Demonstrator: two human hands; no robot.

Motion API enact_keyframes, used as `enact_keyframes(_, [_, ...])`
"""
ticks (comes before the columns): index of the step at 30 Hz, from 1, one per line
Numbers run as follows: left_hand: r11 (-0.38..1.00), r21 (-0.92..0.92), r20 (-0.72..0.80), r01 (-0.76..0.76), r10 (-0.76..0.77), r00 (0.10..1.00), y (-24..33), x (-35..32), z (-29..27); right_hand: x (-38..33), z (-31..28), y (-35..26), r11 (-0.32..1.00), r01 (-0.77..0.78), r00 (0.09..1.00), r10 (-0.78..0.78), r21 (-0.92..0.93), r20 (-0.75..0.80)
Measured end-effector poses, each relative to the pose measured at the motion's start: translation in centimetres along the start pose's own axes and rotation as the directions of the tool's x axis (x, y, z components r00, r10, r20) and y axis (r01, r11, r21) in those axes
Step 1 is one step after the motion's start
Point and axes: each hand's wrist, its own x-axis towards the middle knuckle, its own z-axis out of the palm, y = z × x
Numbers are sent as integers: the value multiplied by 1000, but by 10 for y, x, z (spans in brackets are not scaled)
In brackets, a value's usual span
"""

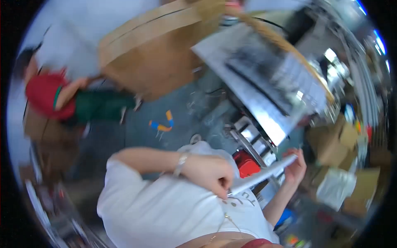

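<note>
The picture is blurred and tilted, and it shows my own white shirt (165, 211). My left hand (211, 173), with a bracelet at its wrist, crosses my chest and is closed on the lower end of a long white strip (264, 173). My right hand (295, 167) holds the strip's upper end, fingers pinched around it. The strip runs slanted between both hands, above a red object (247, 165). I cannot tell what the strip is made of.
A big cardboard box (153, 58) stands at the top. A grey metal machine with a flat panel (264, 87) is at the upper right. Another person in red and green (62, 99) is at the left. Orange and blue tools (162, 124) lie on the grey floor. Cardboard boxes (339, 142) are at the right.
</note>
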Motion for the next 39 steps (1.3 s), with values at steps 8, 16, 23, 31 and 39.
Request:
enact_keyframes(8, [952, 278, 93, -125, 103, 990, 16, 20, -9, -65, -32, -2, 976, 198, 977, -188, 92, -99])
enact_keyframes(16, [742, 597, -152, -305, 478, 865, 28, 105, -36, -153, -51, -82, 724, 685, 684, -678, -84, -269])
enact_keyframes(23, [845, 280, -403, -455, 533, 744, 62, 182, -64, -197, -40, -123, 470, 855, 470, -881, -220, -56])
enact_keyframes(31, [765, 262, -372, -588, 642, 670, 80, 230, -59, -233, -43, -132, 440, 800, 464, -885, -407, -44])
enact_keyframes(39, [767, 225, -460, -601, 627, 629, 113, 282, -33, -225, -72, -169, 78, 867, 215, -950, -492, 228])
